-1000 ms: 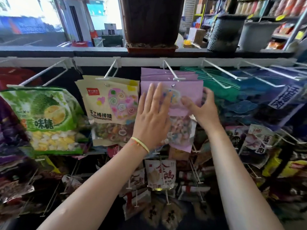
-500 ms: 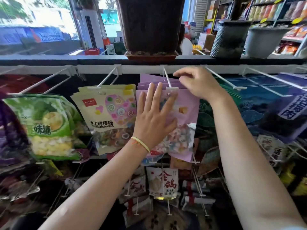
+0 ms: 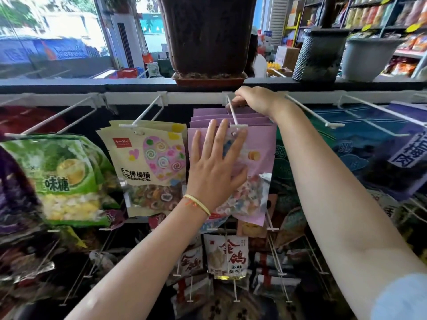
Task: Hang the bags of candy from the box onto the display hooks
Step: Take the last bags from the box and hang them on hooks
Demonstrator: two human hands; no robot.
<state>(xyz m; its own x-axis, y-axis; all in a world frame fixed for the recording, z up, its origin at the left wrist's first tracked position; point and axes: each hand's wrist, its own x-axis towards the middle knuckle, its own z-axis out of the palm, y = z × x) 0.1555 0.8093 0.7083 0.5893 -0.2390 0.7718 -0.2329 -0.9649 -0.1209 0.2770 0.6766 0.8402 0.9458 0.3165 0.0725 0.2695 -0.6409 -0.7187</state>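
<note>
Shop interior, display rack under a dark ledge (image 3: pixel 69 83); a white rail (image 3: pixel 196 98) is carrying the wire hooks. At twelve o'clock of the rack, purple candy bags (image 3: pixel 261 146) are being held on the centre hook (image 3: pixel 233 116), front bag at its tip. The left hand (image 3: pixel 215 172) is being pressed flat, fingers straight, against the front bag. The right hand (image 3: pixel 256 99) is being curled around the hook's root at the rail. Advice: the stack is best slid back evenly while the hook is being steadied. At nine o'clock, a cream lollipop bag (image 3: pixel 147 167) is hanging just beside. No box is being shown.
</note>
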